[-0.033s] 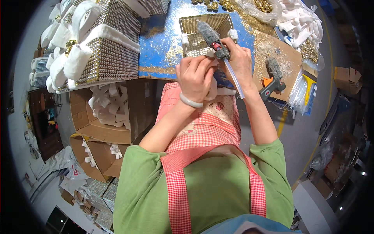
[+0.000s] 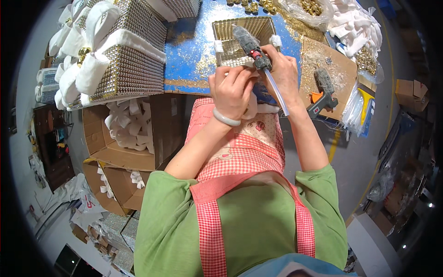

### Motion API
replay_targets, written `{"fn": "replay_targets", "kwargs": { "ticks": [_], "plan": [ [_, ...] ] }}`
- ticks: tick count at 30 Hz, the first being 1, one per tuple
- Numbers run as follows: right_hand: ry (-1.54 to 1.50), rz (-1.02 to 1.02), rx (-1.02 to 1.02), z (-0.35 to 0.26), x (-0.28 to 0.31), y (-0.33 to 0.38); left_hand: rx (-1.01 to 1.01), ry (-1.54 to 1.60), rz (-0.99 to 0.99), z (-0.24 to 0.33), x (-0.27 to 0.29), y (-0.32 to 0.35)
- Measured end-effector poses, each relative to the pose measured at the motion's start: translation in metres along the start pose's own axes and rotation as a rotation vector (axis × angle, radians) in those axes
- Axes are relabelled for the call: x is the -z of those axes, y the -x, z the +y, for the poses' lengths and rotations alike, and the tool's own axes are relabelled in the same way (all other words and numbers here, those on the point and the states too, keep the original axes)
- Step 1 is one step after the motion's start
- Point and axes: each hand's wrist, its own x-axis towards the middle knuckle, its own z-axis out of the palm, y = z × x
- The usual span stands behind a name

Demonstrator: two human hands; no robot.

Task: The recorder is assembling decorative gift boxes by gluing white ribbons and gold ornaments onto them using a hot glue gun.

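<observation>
My right hand (image 2: 283,74) is closed around a dark hot glue gun (image 2: 249,42), whose body is wrapped in grey fuzz. A clear glue stick (image 2: 278,94) trails from its back end toward me. My left hand (image 2: 230,90) is closed, fingers bent together, on a white fabric ribbon (image 2: 252,107) that shows in part below the palm. Both hands meet at the near side of a gold studded basket (image 2: 226,31) with white fluffy trim at its corners. My fingers hide the nozzle tip and most of the ribbon.
Studded boxes with white bows (image 2: 94,69) are stacked on the left of the blue table (image 2: 184,60). A second glue gun (image 2: 324,94) lies on cardboard to the right, near clear glue sticks (image 2: 353,108). Gold bells (image 2: 311,7) and white fabric (image 2: 355,27) sit behind. An open carton (image 2: 117,159) stands below left.
</observation>
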Motion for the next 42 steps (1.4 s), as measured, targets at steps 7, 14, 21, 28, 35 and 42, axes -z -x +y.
{"fn": "replay_targets", "kwargs": {
  "ticks": [7,14,21,28,35,42],
  "plan": [
    [-0.165,0.184,-0.121,0.009,0.025,0.006,-0.107,-0.015,-0.150,-0.012,-0.013,-0.011],
    [-0.382,0.203,-0.418,0.021,0.042,0.055,-0.239,-0.154,-0.363,-0.022,-0.012,-0.024],
    [-0.597,0.280,-0.571,0.029,0.045,0.094,-0.288,-0.074,-0.258,-0.009,-0.003,-0.031],
    [-0.689,0.336,-0.619,0.031,0.048,0.107,-0.325,-0.038,-0.363,-0.026,-0.001,-0.062],
    [-0.668,0.345,-0.624,0.023,0.062,0.113,0.031,0.207,-0.894,-0.065,-0.016,-0.140],
    [-0.635,0.327,-0.652,0.031,0.064,0.125,-0.304,-0.093,-0.362,-0.066,-0.026,-0.127]
  ]
}}
